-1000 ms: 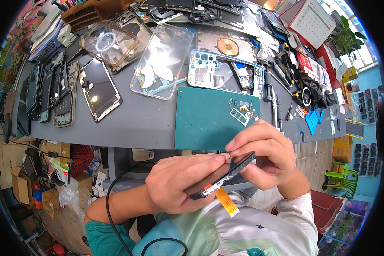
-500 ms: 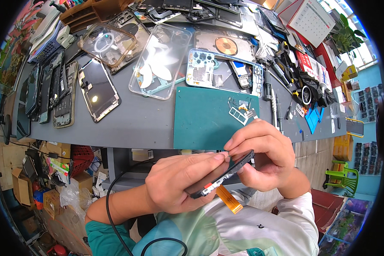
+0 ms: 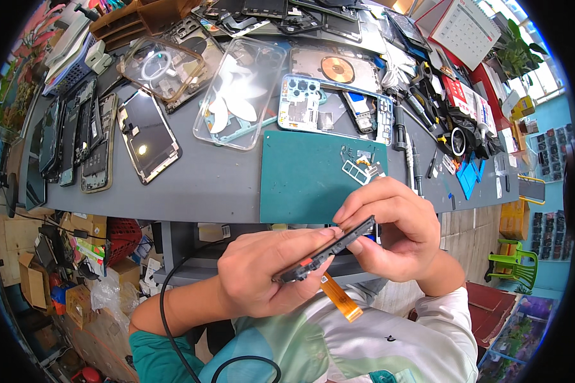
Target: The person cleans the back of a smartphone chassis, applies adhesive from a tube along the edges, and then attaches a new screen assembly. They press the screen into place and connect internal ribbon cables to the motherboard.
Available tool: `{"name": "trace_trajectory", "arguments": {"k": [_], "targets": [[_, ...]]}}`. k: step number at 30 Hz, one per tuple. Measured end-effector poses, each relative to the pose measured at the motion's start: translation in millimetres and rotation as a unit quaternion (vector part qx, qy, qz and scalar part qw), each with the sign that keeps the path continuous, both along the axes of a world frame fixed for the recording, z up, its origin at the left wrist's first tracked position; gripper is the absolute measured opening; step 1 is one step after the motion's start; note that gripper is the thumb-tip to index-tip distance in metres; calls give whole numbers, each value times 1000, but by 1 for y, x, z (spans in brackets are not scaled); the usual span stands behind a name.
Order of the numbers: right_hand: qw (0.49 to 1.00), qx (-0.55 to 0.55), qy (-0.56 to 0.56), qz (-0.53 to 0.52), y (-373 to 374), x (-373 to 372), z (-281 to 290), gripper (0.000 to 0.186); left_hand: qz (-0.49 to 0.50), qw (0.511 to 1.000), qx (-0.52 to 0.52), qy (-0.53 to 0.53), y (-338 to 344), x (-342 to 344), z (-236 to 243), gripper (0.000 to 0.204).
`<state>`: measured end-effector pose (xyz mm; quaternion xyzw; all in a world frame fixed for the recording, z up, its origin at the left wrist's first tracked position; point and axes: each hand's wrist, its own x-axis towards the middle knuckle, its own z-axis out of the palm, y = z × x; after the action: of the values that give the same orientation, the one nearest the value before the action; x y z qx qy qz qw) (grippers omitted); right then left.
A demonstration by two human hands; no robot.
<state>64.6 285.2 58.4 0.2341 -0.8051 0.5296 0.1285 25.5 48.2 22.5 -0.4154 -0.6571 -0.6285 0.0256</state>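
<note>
Between my hands, a thin black phone screen assembly (image 3: 331, 253) is held nearly edge-on, tilted up to the right. An orange flex cable (image 3: 342, 299) hangs below it. My left hand (image 3: 265, 271) is closed around the lower left end, fingers over the top face and thumb underneath. At the upper right end my right hand (image 3: 396, 226) pinches the rim between thumb and fingers. Whatever lies under the fingertips is hidden. Beyond the hands lies a green mat (image 3: 306, 182), with a small white metal frame (image 3: 356, 172) and tiny parts on it.
A pale blue phone frame (image 3: 300, 115) and a clear plastic case (image 3: 236, 96) lie behind the mat. Leftward are a loose phone screen (image 3: 148, 140) and several opened phones (image 3: 96, 169). Screwdrivers (image 3: 400, 127) lie at right. A black cable (image 3: 163, 306) crosses my left arm.
The phone screen assembly has turned more edge-on, its right end dipping slightly less forward. My right fingers have shifted a little left along it. Both hands still grip it.
</note>
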Motion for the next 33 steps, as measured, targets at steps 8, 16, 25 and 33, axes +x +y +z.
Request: {"name": "trace_trajectory", "arguments": {"k": [8, 16, 25, 33], "targets": [[988, 49, 127, -74, -2, 1, -3, 34, 71, 996, -4, -61, 4, 3, -1, 22], [977, 99, 163, -98, -3, 14, -13, 39, 74, 996, -1, -51, 4, 3, -1, 17], [977, 96, 165, -98, -5, 14, -15, 41, 81, 995, 6, -55, 5, 4, -1, 17], [977, 92, 169, -89, -3, 13, -16, 41, 88, 995, 1, -52, 5, 6, -2, 19]]}}
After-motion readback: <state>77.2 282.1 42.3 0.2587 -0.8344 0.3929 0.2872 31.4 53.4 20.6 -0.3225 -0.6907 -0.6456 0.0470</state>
